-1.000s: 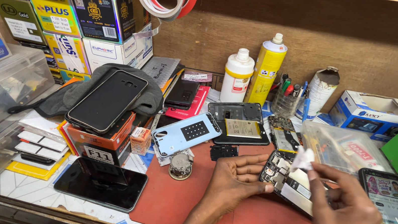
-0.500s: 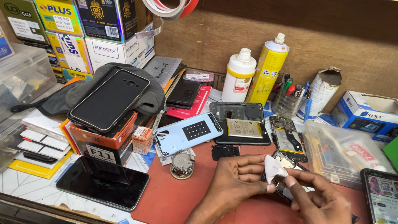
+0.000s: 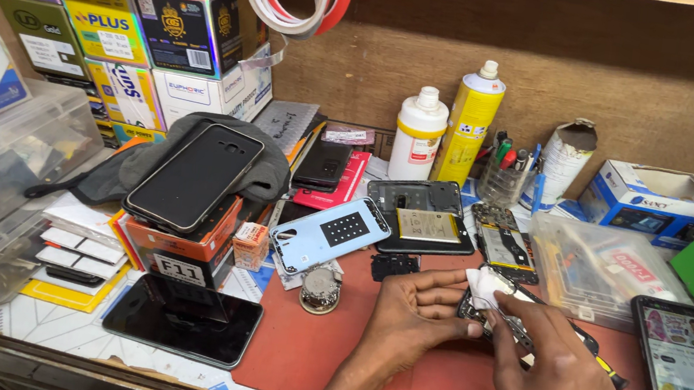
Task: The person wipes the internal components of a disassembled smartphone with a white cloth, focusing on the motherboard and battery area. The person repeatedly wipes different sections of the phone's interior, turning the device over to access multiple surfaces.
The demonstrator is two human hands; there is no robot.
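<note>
Hands meet at lower right of the frame: left hand [image 3: 416, 314] grips the small dark circuit board [image 3: 487, 314], right hand [image 3: 549, 379] pinches a white wipe [image 3: 484, 284] on it, 1 phone's cleaning seemingly unfinished.

Brown wooden wall [image 3: 644, 73] behind cluttered workbench [image 3: 40, 321] with red mat [image 3: 301, 357].

Stacked yellow, navy and white cartons [image 3: 131, 45] at my far left; orange box [image 3: 182, 247] beneath a dark phone; blue-white carton [image 3: 655, 199] far right; lit smartphone screen [image 3: 689, 380] beside my right hand [image 3: 553, 388].
</note>
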